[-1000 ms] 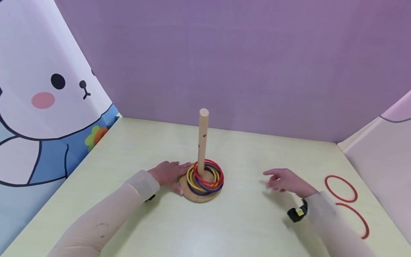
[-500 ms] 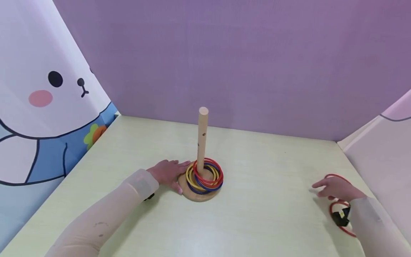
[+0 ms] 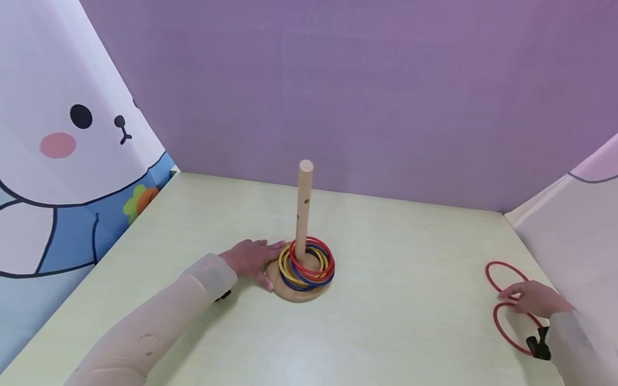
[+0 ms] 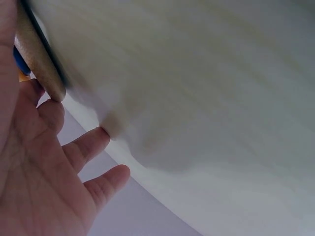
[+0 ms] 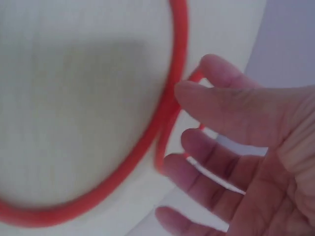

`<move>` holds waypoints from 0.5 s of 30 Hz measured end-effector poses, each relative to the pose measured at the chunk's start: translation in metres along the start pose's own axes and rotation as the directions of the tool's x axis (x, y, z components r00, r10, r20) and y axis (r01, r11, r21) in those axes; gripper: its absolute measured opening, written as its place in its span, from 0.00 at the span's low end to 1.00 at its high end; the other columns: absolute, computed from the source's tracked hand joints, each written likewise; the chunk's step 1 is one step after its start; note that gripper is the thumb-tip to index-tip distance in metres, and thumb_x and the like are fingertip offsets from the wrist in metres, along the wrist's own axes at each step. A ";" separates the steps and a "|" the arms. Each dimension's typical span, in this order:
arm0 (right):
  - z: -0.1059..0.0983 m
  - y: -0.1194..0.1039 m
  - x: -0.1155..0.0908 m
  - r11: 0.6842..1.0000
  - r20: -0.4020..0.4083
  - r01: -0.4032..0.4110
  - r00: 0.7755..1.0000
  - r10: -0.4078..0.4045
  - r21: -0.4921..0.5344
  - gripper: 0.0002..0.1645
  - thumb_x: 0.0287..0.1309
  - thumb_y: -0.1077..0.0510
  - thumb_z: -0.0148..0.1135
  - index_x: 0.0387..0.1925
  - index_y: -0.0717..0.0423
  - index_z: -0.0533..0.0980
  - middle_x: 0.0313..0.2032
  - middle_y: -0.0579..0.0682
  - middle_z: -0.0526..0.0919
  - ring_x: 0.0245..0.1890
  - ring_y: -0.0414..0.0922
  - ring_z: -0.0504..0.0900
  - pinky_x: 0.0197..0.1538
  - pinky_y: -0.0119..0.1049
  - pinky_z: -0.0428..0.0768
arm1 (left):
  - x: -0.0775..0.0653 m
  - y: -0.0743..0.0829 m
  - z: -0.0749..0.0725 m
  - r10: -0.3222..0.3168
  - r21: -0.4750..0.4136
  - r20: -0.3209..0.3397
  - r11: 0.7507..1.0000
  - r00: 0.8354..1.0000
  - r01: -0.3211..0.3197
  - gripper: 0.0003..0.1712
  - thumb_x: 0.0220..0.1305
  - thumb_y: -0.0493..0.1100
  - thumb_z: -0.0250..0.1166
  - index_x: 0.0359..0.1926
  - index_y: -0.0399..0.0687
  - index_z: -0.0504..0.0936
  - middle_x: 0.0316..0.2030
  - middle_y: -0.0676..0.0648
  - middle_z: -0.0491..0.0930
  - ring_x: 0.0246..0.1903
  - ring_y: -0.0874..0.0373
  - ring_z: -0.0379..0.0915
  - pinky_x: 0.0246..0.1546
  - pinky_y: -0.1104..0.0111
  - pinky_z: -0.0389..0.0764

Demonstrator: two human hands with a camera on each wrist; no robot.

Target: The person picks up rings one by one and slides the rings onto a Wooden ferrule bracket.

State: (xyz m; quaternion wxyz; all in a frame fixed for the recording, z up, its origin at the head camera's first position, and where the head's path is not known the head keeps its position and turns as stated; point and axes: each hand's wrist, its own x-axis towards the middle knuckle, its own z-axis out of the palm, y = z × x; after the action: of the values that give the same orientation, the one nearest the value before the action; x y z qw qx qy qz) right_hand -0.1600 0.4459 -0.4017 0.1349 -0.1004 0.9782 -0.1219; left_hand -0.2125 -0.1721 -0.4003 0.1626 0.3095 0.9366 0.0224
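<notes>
A wooden post stands upright on a round wooden base. Red, yellow and blue rings lie stacked loosely around its foot. My left hand rests with spread fingers on the base's left edge; the base's rim shows by the fingers in the left wrist view. At the right, my right hand reaches over two red rings, the farther ring and the nearer ring. In the right wrist view its thumb tip is right at the nearer ring, fingers loosely bent beside the farther one.
A pale tabletop carries everything. A purple cloth wall rises behind it. Cartoon-printed cloth stands along the left side and a pale panel along the right.
My right hand has moved right from the middle of the table to the two red rings and come down between them. The left hand stays on the wooden base.
</notes>
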 end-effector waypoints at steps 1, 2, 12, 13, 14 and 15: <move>0.001 0.001 0.000 1.000 0.003 -0.015 1.000 0.015 0.012 0.16 0.41 0.67 0.68 0.37 0.65 0.83 0.37 0.60 0.85 0.35 0.37 0.77 0.36 0.36 0.75 | 0.000 0.000 0.000 -0.003 -0.005 0.003 1.000 1.000 0.003 0.59 0.45 0.66 0.72 0.73 0.49 0.57 0.73 0.47 0.53 0.65 0.35 0.57 0.60 0.41 0.63; 0.003 0.002 0.000 1.000 0.006 -0.022 1.000 0.022 0.022 0.16 0.41 0.67 0.68 0.38 0.65 0.83 0.38 0.61 0.85 0.36 0.39 0.78 0.37 0.38 0.75 | 0.001 0.000 0.001 -0.007 -0.009 0.005 1.000 1.000 0.007 0.59 0.45 0.66 0.72 0.73 0.49 0.57 0.73 0.48 0.53 0.65 0.35 0.57 0.60 0.41 0.62; 0.013 0.012 -0.001 0.998 -0.061 -0.030 0.998 0.032 0.048 0.15 0.42 0.67 0.66 0.37 0.64 0.82 0.37 0.59 0.85 0.33 0.35 0.76 0.36 0.36 0.74 | -0.001 0.001 -0.001 -0.010 -0.010 0.006 1.000 1.000 0.010 0.59 0.45 0.65 0.72 0.73 0.49 0.56 0.73 0.47 0.52 0.65 0.34 0.57 0.60 0.41 0.63; 0.014 0.013 -0.002 0.999 -0.075 -0.020 0.997 0.024 0.043 0.14 0.41 0.66 0.66 0.36 0.63 0.82 0.35 0.57 0.86 0.33 0.33 0.76 0.36 0.35 0.74 | -0.001 0.001 -0.001 -0.009 -0.008 0.005 1.000 1.000 0.009 0.59 0.45 0.65 0.72 0.73 0.49 0.56 0.73 0.47 0.52 0.65 0.34 0.57 0.59 0.41 0.63; 0.015 0.014 -0.003 0.999 -0.086 -0.012 0.996 0.015 0.037 0.13 0.41 0.66 0.66 0.35 0.63 0.82 0.34 0.55 0.86 0.32 0.31 0.76 0.36 0.34 0.74 | -0.001 0.001 -0.001 -0.011 -0.007 0.006 1.000 1.000 0.011 0.59 0.45 0.65 0.72 0.73 0.49 0.56 0.73 0.47 0.52 0.65 0.35 0.57 0.60 0.41 0.63; 0.016 0.015 -0.004 0.999 -0.093 0.001 0.996 0.002 0.034 0.12 0.41 0.66 0.66 0.34 0.63 0.82 0.33 0.54 0.86 0.32 0.32 0.76 0.37 0.33 0.74 | 0.000 0.001 -0.001 -0.014 -0.005 0.007 1.000 1.000 0.014 0.59 0.45 0.66 0.72 0.73 0.50 0.56 0.73 0.48 0.52 0.65 0.35 0.57 0.60 0.41 0.63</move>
State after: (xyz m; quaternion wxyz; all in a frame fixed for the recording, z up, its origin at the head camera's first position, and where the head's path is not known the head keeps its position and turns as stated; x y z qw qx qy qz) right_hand -0.1539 0.4574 -0.4191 0.0911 -0.0922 0.9812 -0.1431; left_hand -0.2118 -0.1714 -0.3992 0.1665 0.3027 0.9382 0.0225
